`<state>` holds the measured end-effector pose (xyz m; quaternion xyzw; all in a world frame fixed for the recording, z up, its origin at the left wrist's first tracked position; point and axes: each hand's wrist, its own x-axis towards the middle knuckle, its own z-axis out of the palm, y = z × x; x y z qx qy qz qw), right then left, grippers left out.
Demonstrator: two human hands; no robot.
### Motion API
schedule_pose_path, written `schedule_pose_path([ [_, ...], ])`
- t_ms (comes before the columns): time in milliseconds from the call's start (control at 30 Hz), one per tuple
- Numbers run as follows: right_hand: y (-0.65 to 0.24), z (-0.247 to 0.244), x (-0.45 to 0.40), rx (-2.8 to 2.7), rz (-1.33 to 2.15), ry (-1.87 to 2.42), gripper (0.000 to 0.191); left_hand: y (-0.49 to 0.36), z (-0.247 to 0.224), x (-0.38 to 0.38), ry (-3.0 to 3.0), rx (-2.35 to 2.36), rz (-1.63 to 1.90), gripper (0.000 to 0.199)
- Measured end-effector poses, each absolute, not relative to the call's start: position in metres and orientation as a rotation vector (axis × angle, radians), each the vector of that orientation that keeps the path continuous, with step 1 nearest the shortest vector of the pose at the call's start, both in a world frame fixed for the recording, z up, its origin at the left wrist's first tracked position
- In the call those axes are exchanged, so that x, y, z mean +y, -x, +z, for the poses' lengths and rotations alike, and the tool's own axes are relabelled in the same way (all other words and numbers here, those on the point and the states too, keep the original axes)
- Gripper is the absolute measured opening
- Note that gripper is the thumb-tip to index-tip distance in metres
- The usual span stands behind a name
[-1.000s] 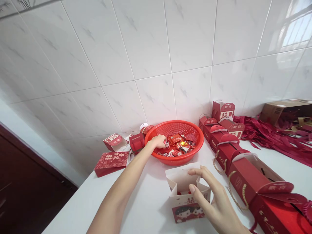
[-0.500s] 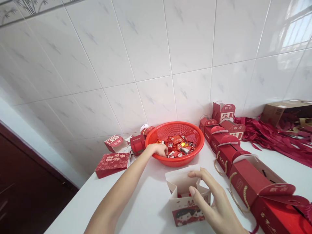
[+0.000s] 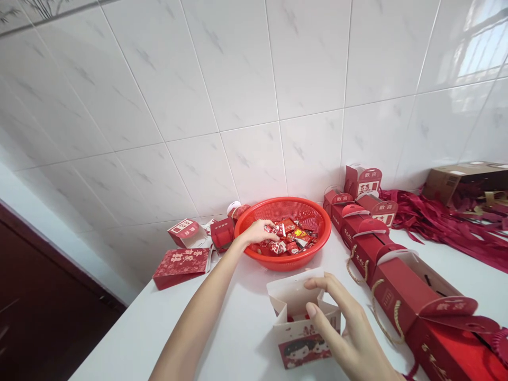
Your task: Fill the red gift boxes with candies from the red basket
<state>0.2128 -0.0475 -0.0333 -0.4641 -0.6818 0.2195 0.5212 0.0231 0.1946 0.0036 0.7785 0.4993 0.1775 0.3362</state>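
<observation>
My left hand (image 3: 261,232) reaches into a red plastic colander (image 3: 286,263), its fingers closed on a red-and-white wrapped candy (image 3: 272,229). More red wrapped candies (image 3: 293,238) lie about the fingers. On the white table, near me, stands a small gift box (image 3: 304,349) with its top flaps up and a cartoon figure printed on the front. Some red shows inside it. My right hand (image 3: 349,323) curls around the right side of this box, with the thumb in front and the index finger bent over the opening; its other fingers are mostly hidden.
A row of red gift boxes (image 3: 400,280) with rope handles runs along the right. Beyond it lie dark red ribbons (image 3: 428,211) and a cardboard box (image 3: 448,182). More red boxes (image 3: 182,267) sit left of the colander. A tiled wall (image 3: 254,159) closes the back.
My left hand has lifted slightly and moved right within the colander, and a wrapped candy now shows at its fingers. My right hand and the open gift box have stayed in place.
</observation>
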Motion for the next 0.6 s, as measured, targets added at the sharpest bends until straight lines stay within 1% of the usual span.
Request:
schedule_pose_path([
  [67, -0.2127, -0.0343, -0.0479, -1.633, 0.526, 1.107, 0.012, -0.0235, 0.0028, 0.1941, -1.936, 1.285, 0.527, 0.055],
  [300, -0.212, -0.0316, -0.0465, -1.646, 0.471, 1.095, 0.011, -0.0246, 0.0035, 0.1915, -1.736, 1.214, 0.775, 0.067],
  [467, -0.2118, -0.0338, -0.0464, -1.631, 0.536, 1.088, 0.011, -0.0253, 0.0042, 0.1902, -1.7, 1.108, 0.92, 0.05],
  [600, -0.2116, -0.033, -0.0468, -1.626, 0.548, 1.097, 0.013, -0.0279, 0.0101, 0.1863, -1.514, 1.082, 0.988, 0.028],
])
